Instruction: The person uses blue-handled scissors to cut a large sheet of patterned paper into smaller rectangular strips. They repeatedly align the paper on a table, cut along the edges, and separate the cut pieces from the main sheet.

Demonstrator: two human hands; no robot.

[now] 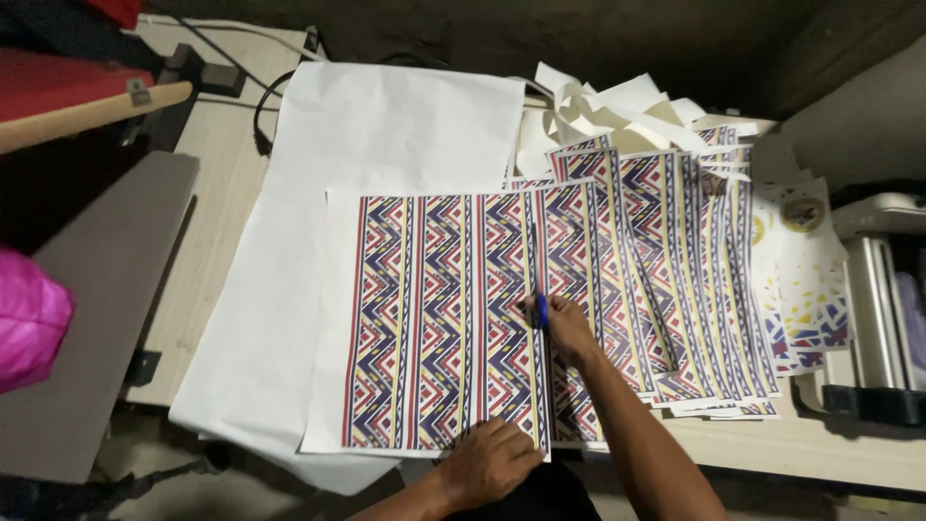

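Pale wooden worktop [222, 193], dimly lit, seen from above, with dark floor along the lower edge of the frame.

Right hand [564, 326], centre of frame: grip closed around a blue-handled cutter [542, 311], its tip set on the right edge of the top printed sheet.

Left hand [487, 461], lower centre: laid flat, fingers curled, pressing the bottom edge of the same sheet; it grips nothing.

Printed sheet [434, 323]: white paper bearing vertical bands of red, navy and yellow zigzag pattern, lying in the middle of the frame.

Plain white paper [386, 125]: large sheet beneath the printed one, reaching the upper centre and overhanging the worktop's near edge.

Stack of patterned strips [675, 280]: same design, fanned out just right of the hands.

White offcuts [598, 106]: heaped at upper centre-right.

Sheets with round emblems [805, 270]: right of the strips.

Grey machine with roller [883, 309]: far right edge.

Pink object [29, 323]: left edge.
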